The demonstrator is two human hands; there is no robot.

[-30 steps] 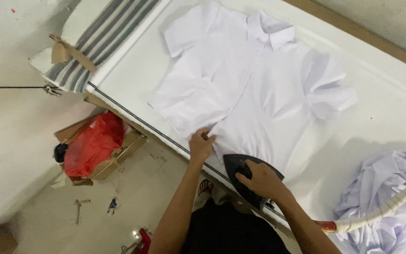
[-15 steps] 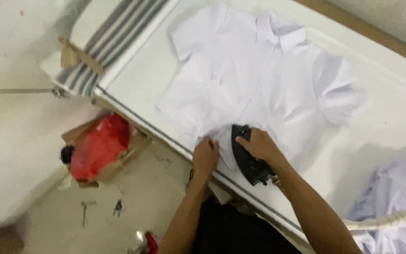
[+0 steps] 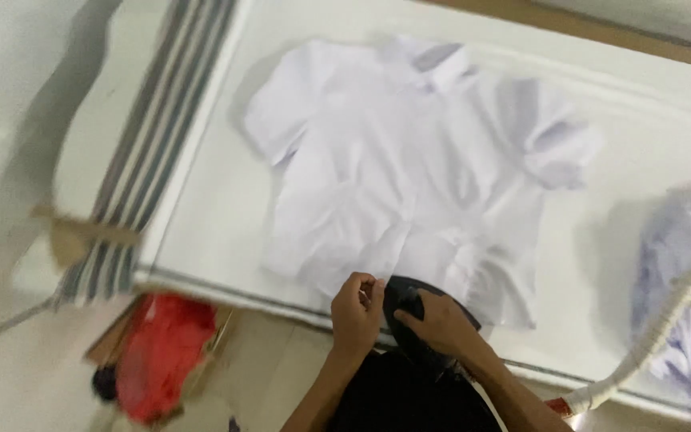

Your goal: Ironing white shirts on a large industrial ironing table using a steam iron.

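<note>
A person stands at a white padded bench (image 3: 225,208) where a white short-sleeved shirt (image 3: 417,160) lies flat, collar at the far side, hem toward the person. The left hand (image 3: 355,310) pinches the shirt's near hem between closed fingers, and just beside it the right hand (image 3: 435,322) is wrapped tight around the handle of a dark iron (image 3: 409,298) resting on that hem at the bench's near edge. A striped cloth (image 3: 141,160) covers the bench's left end, a red bag (image 3: 161,352) sits in a cardboard box on the floor below, a crumpled pale garment (image 3: 685,272) lies at the right, and a white cord (image 3: 657,344) crosses it.
</note>
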